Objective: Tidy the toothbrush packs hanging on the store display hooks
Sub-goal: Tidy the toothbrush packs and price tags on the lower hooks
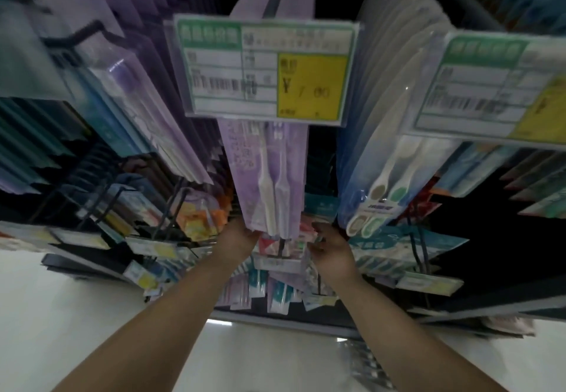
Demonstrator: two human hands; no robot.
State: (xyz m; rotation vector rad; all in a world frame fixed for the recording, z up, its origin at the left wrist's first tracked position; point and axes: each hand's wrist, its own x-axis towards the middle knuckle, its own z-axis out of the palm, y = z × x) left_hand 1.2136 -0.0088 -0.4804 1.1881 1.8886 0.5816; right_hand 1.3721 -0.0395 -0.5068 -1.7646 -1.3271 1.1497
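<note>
A row of purple toothbrush packs hangs from the middle hook, behind a price tag with a yellow field. My left hand grips the bottom left corner of these purple packs. My right hand reaches up at the bottom right of the same row, fingers curled by the pack edges; whether it holds a pack is hidden. To the right hangs a row of blue packs with tan and green brush handles.
More purple packs hang at the left, and a second price tag juts out at the right. Lower hooks carry mixed packs and small tags. A pale floor lies below.
</note>
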